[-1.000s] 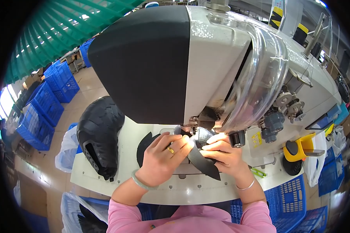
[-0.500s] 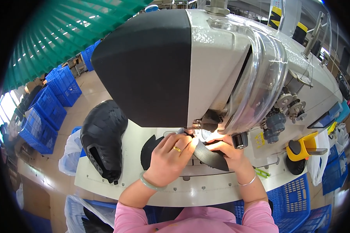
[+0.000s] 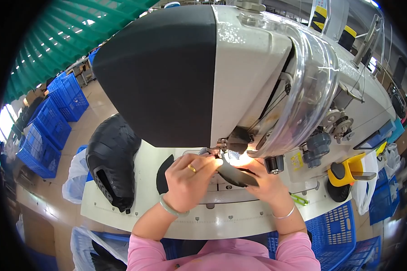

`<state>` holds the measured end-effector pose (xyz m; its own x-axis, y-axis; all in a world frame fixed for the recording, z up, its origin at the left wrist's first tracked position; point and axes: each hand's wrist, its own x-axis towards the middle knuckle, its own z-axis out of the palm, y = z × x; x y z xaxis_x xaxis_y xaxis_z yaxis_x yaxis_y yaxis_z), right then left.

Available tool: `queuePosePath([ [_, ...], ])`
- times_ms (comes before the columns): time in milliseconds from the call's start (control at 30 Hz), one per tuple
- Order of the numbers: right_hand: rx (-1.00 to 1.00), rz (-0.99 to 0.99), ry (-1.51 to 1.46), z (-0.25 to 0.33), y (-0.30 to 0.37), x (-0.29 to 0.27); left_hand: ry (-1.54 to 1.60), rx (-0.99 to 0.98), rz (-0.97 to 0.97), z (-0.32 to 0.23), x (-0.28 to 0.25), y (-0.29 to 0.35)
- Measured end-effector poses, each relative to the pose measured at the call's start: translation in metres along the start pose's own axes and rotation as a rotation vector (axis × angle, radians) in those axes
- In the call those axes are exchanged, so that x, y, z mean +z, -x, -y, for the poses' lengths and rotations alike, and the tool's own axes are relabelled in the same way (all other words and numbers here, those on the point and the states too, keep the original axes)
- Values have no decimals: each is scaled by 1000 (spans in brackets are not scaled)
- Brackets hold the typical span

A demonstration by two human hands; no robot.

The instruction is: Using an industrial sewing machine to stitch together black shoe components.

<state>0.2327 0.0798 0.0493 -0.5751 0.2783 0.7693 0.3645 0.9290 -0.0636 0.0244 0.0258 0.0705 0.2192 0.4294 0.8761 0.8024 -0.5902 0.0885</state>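
Under the lit needle area of a large sewing machine [image 3: 251,58], both my hands grip a dark grey fabric piece [image 3: 233,174]. My left hand [image 3: 187,180], with a ring and a bangle, pinches its left part close to the presser foot [image 3: 222,144]. On the other side my right hand [image 3: 264,180] holds the piece's right part, its fingers partly hidden behind the fabric and in glare. The strip between them curves down toward the front. A flat black piece [image 3: 164,175] lies on the table just left of my left hand.
A stack of black shaped pieces [image 3: 113,158] stands on the white table [image 3: 221,229] at left. Green thread snips [image 3: 299,199] and a yellow holder [image 3: 350,169] are at right. Blue crates [image 3: 332,232] stand below; a green slatted shade [image 3: 72,40] hangs upper left.
The grey fabric piece has turned and folded: its lower end has swung left and narrowed. My left hand has shifted slightly left. The whole view has also shifted a little.
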Motion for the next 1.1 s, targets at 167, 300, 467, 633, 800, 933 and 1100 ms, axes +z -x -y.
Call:
queuePosePath([
  [167,-26,-4,-76,-4,6,5,-48,57,-6,-9,-2,0],
  [300,-43,23,-76,-1,6,4,-79,62,17,-11,-5,1],
  [467,-5,-10,-52,5,6,6,-130,79,34,-11,-6,-1],
  [633,-76,-83,40,6,1,9,-148,87,64,-10,-6,-1],
  [800,-48,-86,99,17,-2,8,-96,25,104,-9,-8,3],
  [933,-2,-43,104,21,-3,4,14,-38,76,-12,-8,6],
  [1100,33,2,95,27,-6,-1,257,-373,61,-1,-5,4],
])
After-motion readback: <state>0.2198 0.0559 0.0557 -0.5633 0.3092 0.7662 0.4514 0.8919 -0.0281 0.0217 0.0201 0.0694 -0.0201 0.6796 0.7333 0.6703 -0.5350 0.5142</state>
